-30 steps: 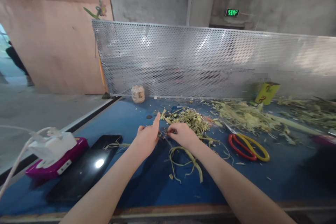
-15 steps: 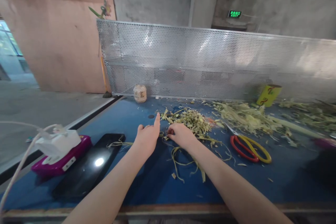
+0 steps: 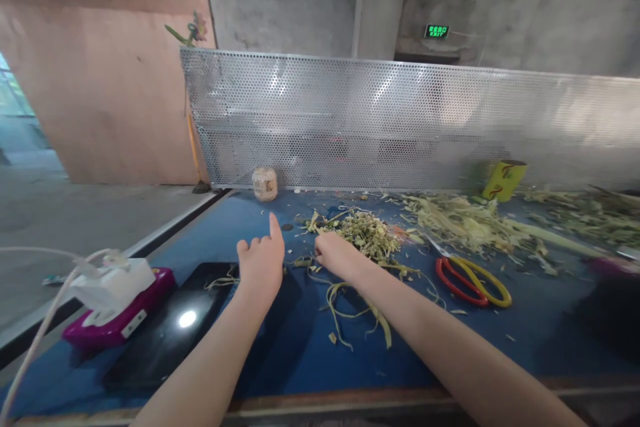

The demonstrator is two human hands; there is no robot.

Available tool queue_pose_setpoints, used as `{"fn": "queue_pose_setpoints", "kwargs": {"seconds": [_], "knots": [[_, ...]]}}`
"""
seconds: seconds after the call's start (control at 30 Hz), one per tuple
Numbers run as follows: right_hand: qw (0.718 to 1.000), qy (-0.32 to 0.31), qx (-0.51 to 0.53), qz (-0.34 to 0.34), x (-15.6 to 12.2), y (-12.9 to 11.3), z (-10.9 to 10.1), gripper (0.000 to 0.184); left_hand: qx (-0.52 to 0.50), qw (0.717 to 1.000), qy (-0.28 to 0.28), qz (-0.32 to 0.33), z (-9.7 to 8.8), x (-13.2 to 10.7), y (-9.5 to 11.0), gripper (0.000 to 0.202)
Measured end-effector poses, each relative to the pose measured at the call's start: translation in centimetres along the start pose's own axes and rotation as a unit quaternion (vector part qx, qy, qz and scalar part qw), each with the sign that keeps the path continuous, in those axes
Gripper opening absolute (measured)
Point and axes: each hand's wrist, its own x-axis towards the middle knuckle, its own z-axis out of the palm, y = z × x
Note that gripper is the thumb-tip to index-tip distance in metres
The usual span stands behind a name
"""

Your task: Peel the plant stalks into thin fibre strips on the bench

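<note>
My left hand (image 3: 263,261) is over the blue tabletop, index finger pointing up and the other fingers curled. A thin, pale green plant strip (image 3: 301,262) runs from it towards my right hand, and loose ends (image 3: 223,279) stick out on its left side. My right hand (image 3: 334,251) is closed in a pinch at the strip's other end; its fingertips are partly hidden. Just behind lies a heap of shredded dry plant bits (image 3: 371,232). Long curled strips (image 3: 345,310) lie under my right forearm. Scissors (image 3: 470,280) with red and yellow handles rest to the right.
A black phone (image 3: 165,333) and a purple power strip (image 3: 117,320) with a white plug lie at left. A small wrapped jar-like object (image 3: 265,185) stands before the perforated metal panel (image 3: 320,120). Husk-like leaves (image 3: 465,220) and a yellow-green container (image 3: 505,180) are at right.
My left hand has moved left, away from my right hand, widening the gap with the strip between them. My right hand has shifted slightly left. The camera view has tilted a little.
</note>
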Motion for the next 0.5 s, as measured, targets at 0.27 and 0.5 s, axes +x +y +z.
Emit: {"fn": "queue_pose_setpoints", "kwargs": {"seconds": [0.27, 0.5], "knots": [[0.986, 0.141, -0.01, 0.093, -4.8, 4.4, -9.0, 0.009, 0.003, 1.0, -0.006, 0.028, 0.1, 0.1, 0.3, 0.066], [0.883, 0.262, -0.149, 0.359, -7.6, 16.3, -13.1, 0.028, 0.001, 0.996, -0.002, 0.089, 0.0, 0.2, 1.8, 0.064]]}}
